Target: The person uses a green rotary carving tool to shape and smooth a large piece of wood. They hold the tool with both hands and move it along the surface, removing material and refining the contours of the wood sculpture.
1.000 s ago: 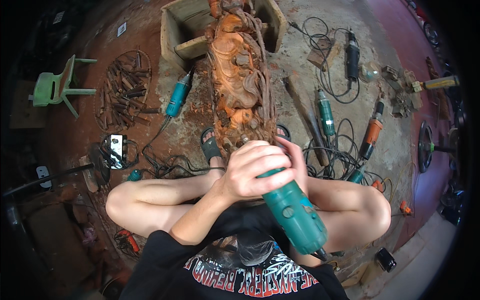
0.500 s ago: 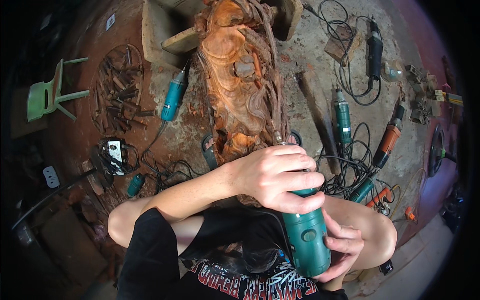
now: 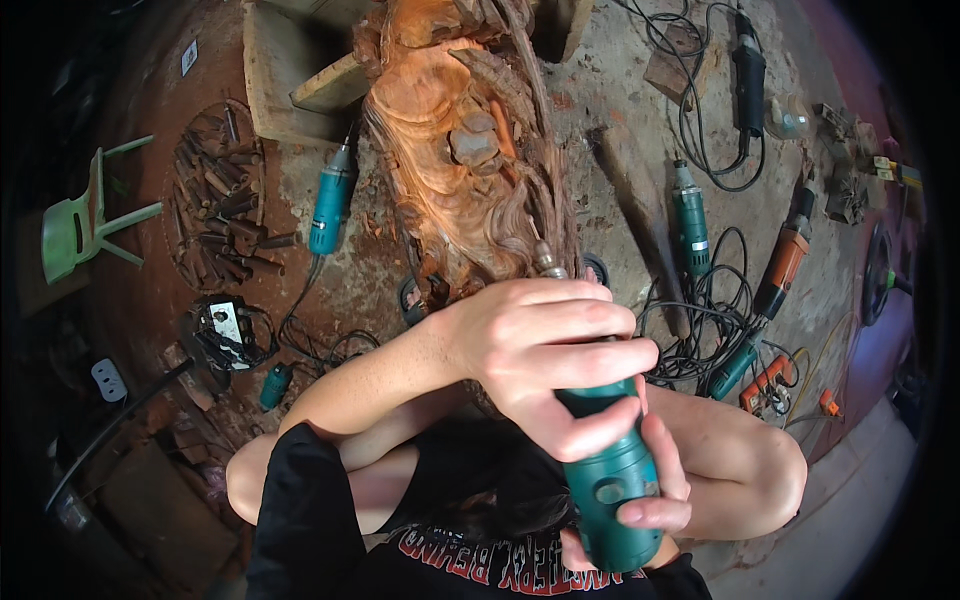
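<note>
I hold a green die grinder (image 3: 606,500) with both hands, its thin bit toward the carving. My left hand (image 3: 545,360) is wrapped over its front part. From the right side, my right hand (image 3: 662,485) grips the rear of its body. The bit overlaps the lower right of a large carved piece of wood (image 3: 440,170) with flowing ridges and an orange-brown surface. Whether the tip touches the wood, I cannot tell. My forearm and hands hide the wood's near end.
Left lie another teal grinder (image 3: 330,205), a heap of wood pieces (image 3: 215,190), a control box (image 3: 228,335) and a green chair (image 3: 75,235). To the right are a green grinder (image 3: 690,215), an orange grinder (image 3: 785,255), a black grinder (image 3: 748,85), tangled cables (image 3: 690,335) and a beam (image 3: 640,220).
The grinder's front end has tilted up and left in the picture, showing more of the collet and bit. My right-hand fingers have shifted on the body. The view has moved slightly.
</note>
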`<state>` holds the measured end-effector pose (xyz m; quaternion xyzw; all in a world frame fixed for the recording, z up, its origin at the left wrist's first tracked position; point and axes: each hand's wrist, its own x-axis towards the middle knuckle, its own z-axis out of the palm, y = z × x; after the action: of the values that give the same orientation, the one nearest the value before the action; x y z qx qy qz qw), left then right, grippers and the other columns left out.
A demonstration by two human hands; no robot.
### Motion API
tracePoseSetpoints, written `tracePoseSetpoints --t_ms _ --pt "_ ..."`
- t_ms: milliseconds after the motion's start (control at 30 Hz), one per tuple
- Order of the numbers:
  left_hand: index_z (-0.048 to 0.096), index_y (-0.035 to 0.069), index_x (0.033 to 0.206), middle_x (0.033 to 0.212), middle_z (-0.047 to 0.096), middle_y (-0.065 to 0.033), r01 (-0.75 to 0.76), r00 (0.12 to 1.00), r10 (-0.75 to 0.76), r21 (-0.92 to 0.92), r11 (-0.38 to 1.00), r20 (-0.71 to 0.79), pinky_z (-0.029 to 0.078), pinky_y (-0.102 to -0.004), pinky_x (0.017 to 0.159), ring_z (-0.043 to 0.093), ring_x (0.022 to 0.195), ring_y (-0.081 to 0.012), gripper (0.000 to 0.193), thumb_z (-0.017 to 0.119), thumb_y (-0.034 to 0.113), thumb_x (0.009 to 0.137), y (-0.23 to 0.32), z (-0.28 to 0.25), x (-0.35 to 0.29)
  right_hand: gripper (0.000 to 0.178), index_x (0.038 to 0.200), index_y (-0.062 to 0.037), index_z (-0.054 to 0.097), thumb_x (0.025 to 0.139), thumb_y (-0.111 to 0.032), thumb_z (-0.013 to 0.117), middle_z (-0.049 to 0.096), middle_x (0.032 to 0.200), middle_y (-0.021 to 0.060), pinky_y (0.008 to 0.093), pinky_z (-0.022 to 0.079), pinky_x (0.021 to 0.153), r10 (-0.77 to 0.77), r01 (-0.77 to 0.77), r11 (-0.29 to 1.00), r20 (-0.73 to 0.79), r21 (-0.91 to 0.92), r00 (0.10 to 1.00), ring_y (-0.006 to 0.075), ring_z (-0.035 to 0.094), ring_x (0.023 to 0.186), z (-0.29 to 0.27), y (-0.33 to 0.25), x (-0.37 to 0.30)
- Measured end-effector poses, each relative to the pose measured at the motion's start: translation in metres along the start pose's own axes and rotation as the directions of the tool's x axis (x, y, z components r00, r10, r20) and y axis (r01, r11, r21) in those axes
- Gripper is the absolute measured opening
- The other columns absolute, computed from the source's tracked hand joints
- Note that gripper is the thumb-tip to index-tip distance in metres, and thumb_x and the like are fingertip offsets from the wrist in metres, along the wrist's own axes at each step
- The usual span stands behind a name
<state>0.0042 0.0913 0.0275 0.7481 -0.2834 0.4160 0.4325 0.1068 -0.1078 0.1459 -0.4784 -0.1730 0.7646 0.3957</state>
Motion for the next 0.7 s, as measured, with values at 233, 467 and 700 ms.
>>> tracePoseSetpoints --t_ms 233,467,700 --pt "0.069 0.009 0.108 0.108 0.072 -0.0121 0.072 0.997 -0.071 0.077 0.994 -0.011 0.062 -0.0377 0.069 0.074 0.086 -0.0273 0.032 0.084 0.005 0.08 -0.005 -0.002 -0.005 0.053 0.132 0.0051 0.053 0.099 -0.033 0.07 0.067 0.108 0.0086 0.0353 0.049 0.094 0.035 -0.034 0.995 -0.003 0.09 0.999 0.0229 0.064 0.103 -0.003 0.009 0.009" --pt "0.07 0.007 0.108 0.103 0.071 -0.0114 0.125 0.992 -0.126 0.075 0.989 0.006 0.061 -0.0382 0.067 0.073 0.083 -0.0272 0.032 0.084 0.005 0.08 -0.004 -0.004 -0.008 0.061 0.136 0.0078 0.049 0.096 -0.032 0.073 0.065 0.112 0.0106 0.0351 0.049 0.096 0.038 -0.037 0.999 -0.032 0.024 0.999 0.0238 0.063 0.106 -0.008 0.001 0.009" --pt "0.07 0.006 0.104 0.101 0.071 -0.0118 0.144 0.99 -0.144 0.071 0.987 -0.004 0.06 -0.0383 0.066 0.072 0.081 -0.0273 0.029 0.085 0.006 0.078 -0.007 -0.002 -0.006 0.07 0.139 0.0105 0.046 0.093 -0.031 0.076 0.062 0.117 0.0125 0.0349 0.048 0.099 0.043 -0.045 0.998 -0.046 -0.053 0.998 0.0248 0.062 0.11 -0.012 -0.011 0.004"
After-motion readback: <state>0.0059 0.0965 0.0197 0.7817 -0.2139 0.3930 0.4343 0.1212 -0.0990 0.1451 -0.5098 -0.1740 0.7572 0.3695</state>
